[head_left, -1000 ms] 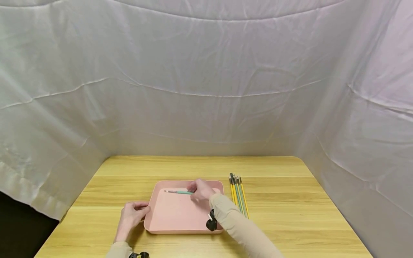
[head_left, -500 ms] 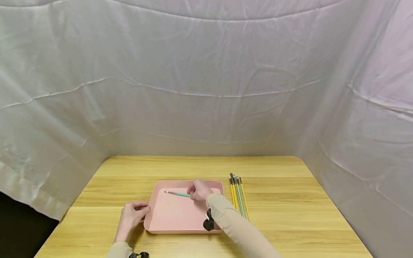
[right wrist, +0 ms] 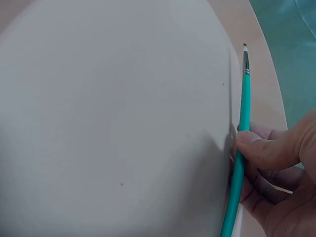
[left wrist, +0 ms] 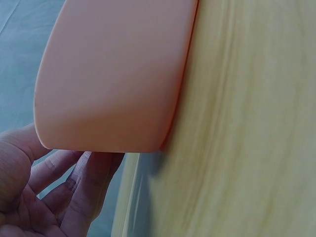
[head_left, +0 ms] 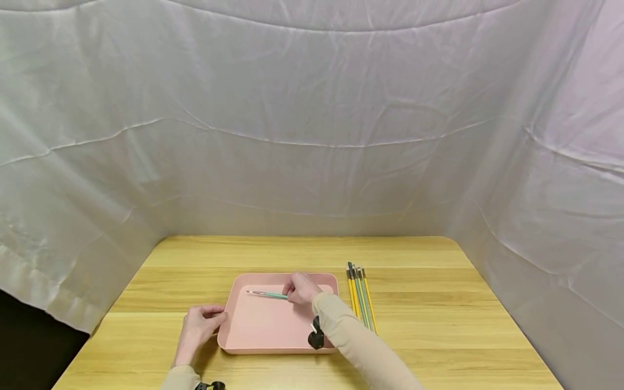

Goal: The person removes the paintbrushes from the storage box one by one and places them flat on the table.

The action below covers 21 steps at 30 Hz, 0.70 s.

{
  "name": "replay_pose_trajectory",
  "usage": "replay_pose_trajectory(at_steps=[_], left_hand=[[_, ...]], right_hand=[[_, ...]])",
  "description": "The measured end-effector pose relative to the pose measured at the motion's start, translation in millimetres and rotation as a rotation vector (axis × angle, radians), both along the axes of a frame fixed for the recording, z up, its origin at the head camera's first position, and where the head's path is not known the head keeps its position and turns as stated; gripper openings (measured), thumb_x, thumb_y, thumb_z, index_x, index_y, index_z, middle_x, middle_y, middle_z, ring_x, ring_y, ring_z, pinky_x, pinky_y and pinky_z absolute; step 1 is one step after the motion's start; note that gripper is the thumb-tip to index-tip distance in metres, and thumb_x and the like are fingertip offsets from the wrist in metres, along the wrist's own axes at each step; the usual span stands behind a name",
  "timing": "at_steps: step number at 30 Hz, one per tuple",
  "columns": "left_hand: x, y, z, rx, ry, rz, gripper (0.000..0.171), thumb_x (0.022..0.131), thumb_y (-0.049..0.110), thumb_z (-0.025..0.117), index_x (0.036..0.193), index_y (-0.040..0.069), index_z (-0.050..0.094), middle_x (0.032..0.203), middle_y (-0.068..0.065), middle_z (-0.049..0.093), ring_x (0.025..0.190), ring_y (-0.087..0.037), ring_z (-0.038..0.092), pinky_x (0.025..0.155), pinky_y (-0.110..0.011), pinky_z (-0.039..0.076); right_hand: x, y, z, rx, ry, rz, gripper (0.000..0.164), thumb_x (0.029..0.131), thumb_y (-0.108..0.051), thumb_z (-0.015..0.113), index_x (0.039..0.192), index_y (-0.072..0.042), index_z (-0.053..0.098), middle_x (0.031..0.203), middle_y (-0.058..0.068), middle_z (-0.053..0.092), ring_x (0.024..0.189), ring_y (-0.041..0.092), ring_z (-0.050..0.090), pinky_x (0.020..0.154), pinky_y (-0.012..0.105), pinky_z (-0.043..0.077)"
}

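Observation:
A pink tray (head_left: pixel 260 327) lies on the wooden table, with its side wall (left wrist: pixel 113 79) close up in the left wrist view. My left hand (head_left: pixel 196 327) holds the tray at its left side, thumb at the rim; some fingertips are hidden behind the wall. Over the tray's far half, my right hand (head_left: pixel 302 288) pinches a teal paintbrush (right wrist: pixel 245 103) between thumb and fingers. The brush points left, roughly along the far wall, bristles at the left end. Whether it touches the tray floor I cannot tell.
Several paintbrushes (head_left: pixel 361 292) with yellow and teal handles lie side by side right of the tray, bristles pointing away. The right sleeve (head_left: pixel 361 341) passes over the tray's near right corner. Grey cloth (head_left: pixel 312 179) hangs behind the table (head_left: pixel 439 325) and along its sides.
My right hand has shifted very slightly left and down with the paintbrush, whose angle has changed a little. The left hand and the tray stay where they were.

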<state>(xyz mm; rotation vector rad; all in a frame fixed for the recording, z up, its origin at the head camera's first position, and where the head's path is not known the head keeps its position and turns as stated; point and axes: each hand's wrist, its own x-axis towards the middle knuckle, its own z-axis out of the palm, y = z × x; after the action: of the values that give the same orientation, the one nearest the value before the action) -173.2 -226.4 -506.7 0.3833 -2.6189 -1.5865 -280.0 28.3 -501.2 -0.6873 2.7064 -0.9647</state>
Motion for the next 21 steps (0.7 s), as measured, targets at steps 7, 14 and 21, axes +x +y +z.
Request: replay_pose_trajectory(at_steps=[7, 14, 21], left_hand=[[0.3, 0, 0.3, -0.004, 0.0, 0.0, 0.031, 0.084, 0.007, 0.072, 0.109, -0.011, 0.072, 0.09, -0.017, 0.077, 0.073, -0.008, 0.069, 0.065, -0.02, 0.061], [-0.1, 0, -0.3, -0.005, 0.003, 0.0, 0.031, 0.083, 0.007, 0.071, 0.108, -0.012, 0.072, 0.09, -0.018, 0.077, 0.073, -0.008, 0.069, 0.065, -0.021, 0.061], [-0.2, 0, -1.0, -0.004, 0.005, 0.0, 0.032, 0.083, 0.007, 0.071, 0.109, -0.012, 0.071, 0.091, -0.018, 0.077, 0.073, -0.007, 0.068, 0.065, -0.019, 0.061]], right_hand=[[0.2, 2, 5.2, -0.021, -0.042, 0.052, 0.017, 0.08, 0.013, 0.064, 0.083, 0.001, 0.075, 0.07, 0.0, 0.063, 0.065, 0.007, 0.047, 0.06, 0.013, 0.037], [0.2, 7, 11.3, -0.085, -0.149, 0.117, 0.012, 0.084, 0.014, 0.064, 0.088, 0.007, 0.072, 0.073, 0.003, 0.06, 0.067, 0.009, 0.047, 0.06, 0.012, 0.037], [0.3, 12, 14.6, -0.075, -0.15, 0.156, 0.01, 0.085, 0.012, 0.066, 0.089, 0.004, 0.072, 0.079, 0.009, 0.068, 0.07, 0.009, 0.051, 0.062, 0.014, 0.041]])
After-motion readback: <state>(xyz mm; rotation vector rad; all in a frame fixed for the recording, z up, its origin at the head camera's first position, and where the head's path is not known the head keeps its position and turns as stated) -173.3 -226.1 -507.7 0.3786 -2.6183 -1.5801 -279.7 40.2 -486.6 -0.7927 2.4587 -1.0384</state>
